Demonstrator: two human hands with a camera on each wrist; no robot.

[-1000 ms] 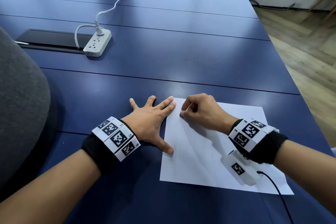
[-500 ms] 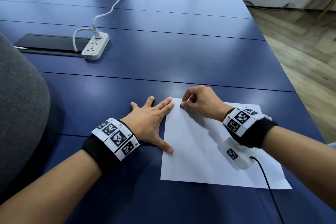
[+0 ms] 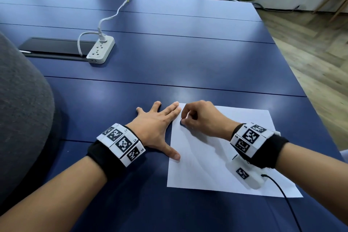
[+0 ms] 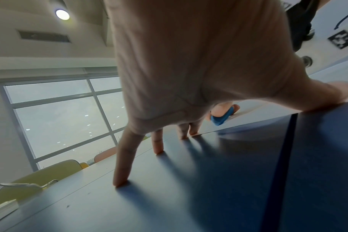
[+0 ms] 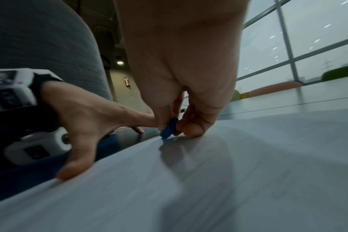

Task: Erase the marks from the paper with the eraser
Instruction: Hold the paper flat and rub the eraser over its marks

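Observation:
A white sheet of paper (image 3: 222,156) lies flat on the blue table (image 3: 169,62). My right hand (image 3: 199,117) pinches a small blue eraser (image 5: 170,128) between thumb and fingers, its lower tip touching the paper near the far left corner. The eraser (image 4: 222,117) also shows in the left wrist view beyond my palm. My left hand (image 3: 160,126) lies spread and flat, fingers on the table at the paper's left edge and thumb (image 3: 174,154) pressing on that edge. No marks show on the paper from here.
A white power strip (image 3: 100,50) with its cable sits far left on the table, beside a black recessed panel (image 3: 52,47). A grey chair back (image 3: 20,109) stands at my left. Green and pink chairs line the far side. The table's right edge drops to wooden floor.
My right hand with the eraser has shifted slightly back and forth near the paper's far left corner. The left hand has stayed in place on the paper's edge.

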